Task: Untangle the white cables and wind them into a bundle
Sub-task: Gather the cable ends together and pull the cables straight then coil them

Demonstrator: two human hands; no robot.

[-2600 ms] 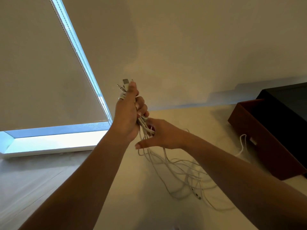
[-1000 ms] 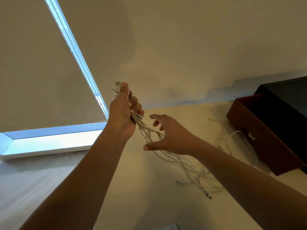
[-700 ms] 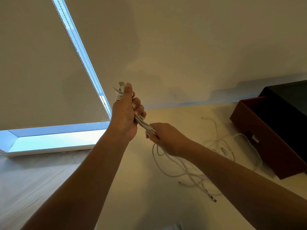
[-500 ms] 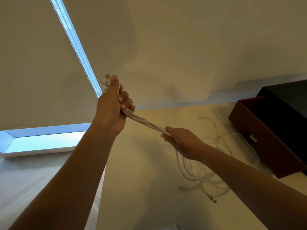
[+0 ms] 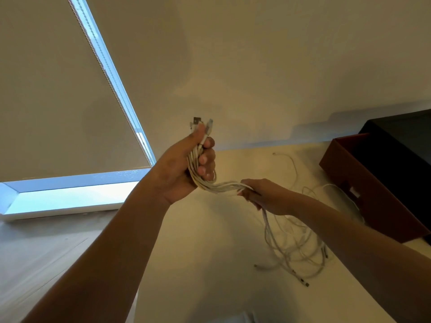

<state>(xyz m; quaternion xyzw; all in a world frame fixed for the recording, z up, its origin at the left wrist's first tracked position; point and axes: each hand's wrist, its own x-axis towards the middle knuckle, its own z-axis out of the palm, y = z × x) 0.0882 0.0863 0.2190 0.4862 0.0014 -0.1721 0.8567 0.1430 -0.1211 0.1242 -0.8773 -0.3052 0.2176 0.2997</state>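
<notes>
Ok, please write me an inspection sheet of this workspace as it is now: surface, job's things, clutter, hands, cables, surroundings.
Surface: pale table; cable loops lie on it.
Job's things: white cables, gathered into one strand between both hands; plugs stick out at the upper end.
Clutter: reddish-brown box at the right; dark object behind it, cannot tell what.
Hands: left hand grips the cables below the plugs; right hand holds the strand lower down.
Cables: loose lengths lie looped on the table, not yet wound.
Surroundings: plain wall; roller blind over a window at the left.
</notes>
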